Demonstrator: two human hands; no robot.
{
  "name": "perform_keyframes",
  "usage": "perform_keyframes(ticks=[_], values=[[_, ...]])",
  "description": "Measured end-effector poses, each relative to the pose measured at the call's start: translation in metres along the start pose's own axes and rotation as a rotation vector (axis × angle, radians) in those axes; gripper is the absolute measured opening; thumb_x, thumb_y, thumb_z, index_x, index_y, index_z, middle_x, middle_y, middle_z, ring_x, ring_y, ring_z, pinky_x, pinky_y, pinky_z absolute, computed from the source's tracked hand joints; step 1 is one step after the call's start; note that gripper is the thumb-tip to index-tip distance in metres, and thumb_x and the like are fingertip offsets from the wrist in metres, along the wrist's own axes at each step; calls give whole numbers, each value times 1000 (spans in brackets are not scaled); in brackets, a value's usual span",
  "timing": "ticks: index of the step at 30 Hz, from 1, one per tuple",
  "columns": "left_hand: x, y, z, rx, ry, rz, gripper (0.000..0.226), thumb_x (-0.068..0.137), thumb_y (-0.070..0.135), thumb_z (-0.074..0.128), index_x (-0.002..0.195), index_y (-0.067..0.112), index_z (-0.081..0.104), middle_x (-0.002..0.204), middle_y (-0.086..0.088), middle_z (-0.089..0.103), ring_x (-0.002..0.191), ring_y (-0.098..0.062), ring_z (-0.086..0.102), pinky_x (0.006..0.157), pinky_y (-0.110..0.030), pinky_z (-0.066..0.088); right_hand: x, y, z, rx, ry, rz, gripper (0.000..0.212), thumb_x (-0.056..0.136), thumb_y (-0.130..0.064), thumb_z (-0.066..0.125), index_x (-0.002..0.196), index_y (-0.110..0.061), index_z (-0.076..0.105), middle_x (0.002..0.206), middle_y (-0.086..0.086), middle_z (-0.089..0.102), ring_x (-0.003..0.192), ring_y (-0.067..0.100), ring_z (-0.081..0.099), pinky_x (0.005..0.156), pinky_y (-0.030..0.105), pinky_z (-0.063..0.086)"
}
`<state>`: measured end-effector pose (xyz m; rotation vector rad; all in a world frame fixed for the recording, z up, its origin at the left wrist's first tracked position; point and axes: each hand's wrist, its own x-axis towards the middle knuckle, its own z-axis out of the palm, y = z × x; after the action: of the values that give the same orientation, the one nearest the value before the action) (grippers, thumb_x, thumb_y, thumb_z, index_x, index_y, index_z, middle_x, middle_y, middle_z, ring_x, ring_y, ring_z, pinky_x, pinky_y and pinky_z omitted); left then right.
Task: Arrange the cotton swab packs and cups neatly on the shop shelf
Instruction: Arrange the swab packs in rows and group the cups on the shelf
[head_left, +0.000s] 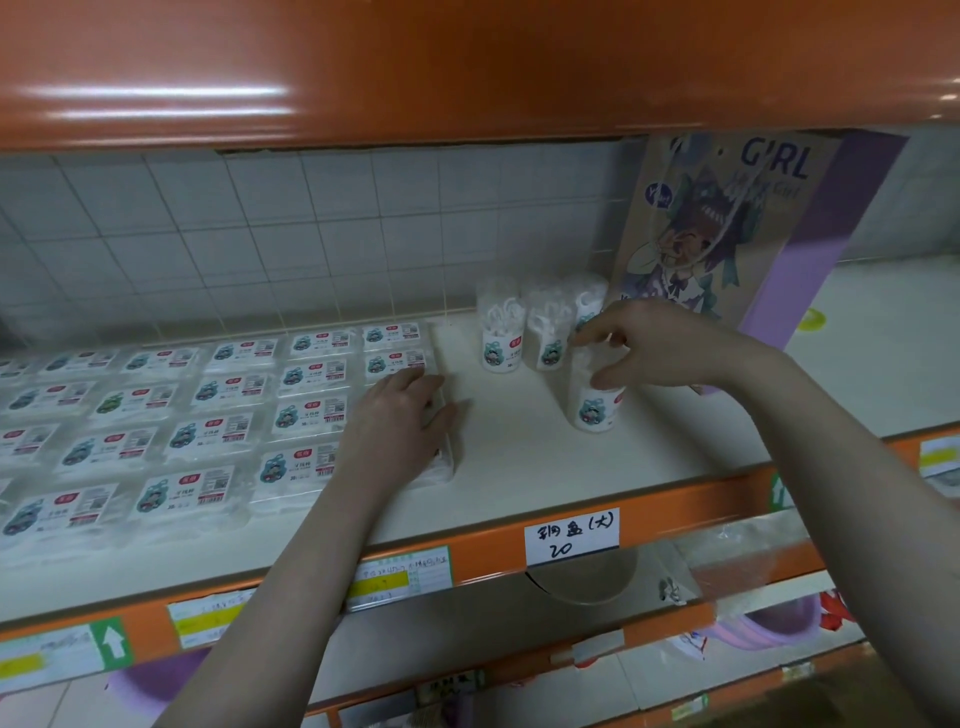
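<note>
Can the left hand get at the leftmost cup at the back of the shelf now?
Probably yes: bare shelf lies between the left hand and the leftmost cup, with nothing standing between.

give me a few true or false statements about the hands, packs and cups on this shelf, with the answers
1. The right hand grips the top of the front cup. True.
2. The left hand is raised in the air, away from the packs. False: it rests flat on a pack at the right end of the flat packs.
3. The cups all lie on their sides. False: the front cup and the back cups stand upright.
4. A paper bag printed GIRL stands behind the cups. True.
5. The flat packs fill the right end of the shelf. False: they lie in rows on its left part.
</note>
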<state>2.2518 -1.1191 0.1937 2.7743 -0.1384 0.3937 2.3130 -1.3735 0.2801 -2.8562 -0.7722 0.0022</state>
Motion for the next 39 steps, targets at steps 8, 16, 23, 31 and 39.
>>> perform_keyframes(ticks=[8, 16, 23, 31, 39], values=[[1, 0, 2, 7, 25, 25, 57, 84, 45, 39, 114, 5, 65, 124, -20, 59, 109, -35, 59, 96, -42, 44, 9, 25, -15, -58, 145, 91, 55, 76, -21, 70, 129, -17, 55, 127, 6, 58, 114, 24, 53, 84, 25, 36], [1, -1, 2, 1, 7, -4, 51, 85, 40, 45, 119, 6, 63, 129, -17, 56, 116, -33, 55, 99, -40, 41, 26, 32, -5, -47, 161, 124, 55, 76, -22, 70, 129, -17, 55, 130, 6, 57, 118, 26, 52, 94, 32, 40], [3, -2, 4, 9, 1, -1, 41, 92, 32, 54, 125, 8, 58, 135, -14, 52, 122, -30, 50, 104, -36, 35, 35, 30, 1, -55, 147, 108, 54, 78, -21, 68, 130, -16, 53, 130, 7, 57, 118, 26, 51, 89, 28, 39], [2, -2, 2, 14, -26, -6, 42, 92, 34, 53, 127, 10, 57, 136, -12, 52, 124, -27, 48, 105, -35, 34, 36, 36, 8, -70, 141, 16, 48, 78, -10, 69, 125, -12, 58, 128, 6, 58, 117, 25, 52, 92, 28, 36], [2, -1, 1, 12, -24, -4, 46, 90, 39, 46, 123, 10, 60, 132, -11, 55, 120, -29, 51, 102, -35, 37, 38, 44, 18, -109, 208, -18, 48, 74, -6, 72, 120, -13, 62, 121, 11, 61, 113, 28, 54, 93, 34, 42]])
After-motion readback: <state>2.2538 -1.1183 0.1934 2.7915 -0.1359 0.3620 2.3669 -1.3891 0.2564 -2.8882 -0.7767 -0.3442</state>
